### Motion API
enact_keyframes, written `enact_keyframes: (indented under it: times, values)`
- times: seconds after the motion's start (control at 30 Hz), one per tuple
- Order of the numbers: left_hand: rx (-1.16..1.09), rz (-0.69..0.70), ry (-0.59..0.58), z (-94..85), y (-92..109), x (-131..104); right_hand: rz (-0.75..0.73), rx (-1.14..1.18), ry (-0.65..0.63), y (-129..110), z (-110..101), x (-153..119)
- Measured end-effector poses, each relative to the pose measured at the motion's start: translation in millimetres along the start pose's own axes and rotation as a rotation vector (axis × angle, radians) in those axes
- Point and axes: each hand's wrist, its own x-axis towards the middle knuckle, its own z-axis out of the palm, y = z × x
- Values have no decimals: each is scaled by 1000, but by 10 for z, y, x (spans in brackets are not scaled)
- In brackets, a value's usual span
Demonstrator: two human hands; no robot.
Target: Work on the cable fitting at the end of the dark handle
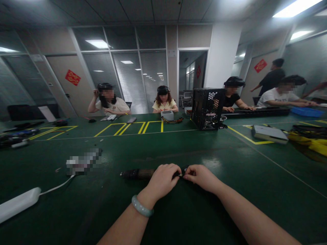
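A long, dark, roughly cylindrical tool (144, 174) with a brownish middle and a narrow metallic tip at its left end lies on the green table in front of me. My left hand (166, 177) is closed over its right part, palm down, and hides much of it. Close beside it, my right hand (199, 176) has thumb and fingers pinched together at the tool's right end. A small dark piece (183, 171) with a shiny spot shows between the two hands. What exactly the right fingertips grip is hidden.
A blurred-out device (85, 161) on a white cable lies left, near a white power strip (19, 204). Farther back stand a black computer case (208, 109), a grey power supply (167, 115) and a flat metal box (269, 133). Several people sit across the green table (122, 146).
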Motion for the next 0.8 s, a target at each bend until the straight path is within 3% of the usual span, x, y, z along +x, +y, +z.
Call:
enact_keyframes:
  times: [0.8]
  values:
    - [-4, 20, 22, -1, -9, -17, 21, -18, -18, -28, -9, 2]
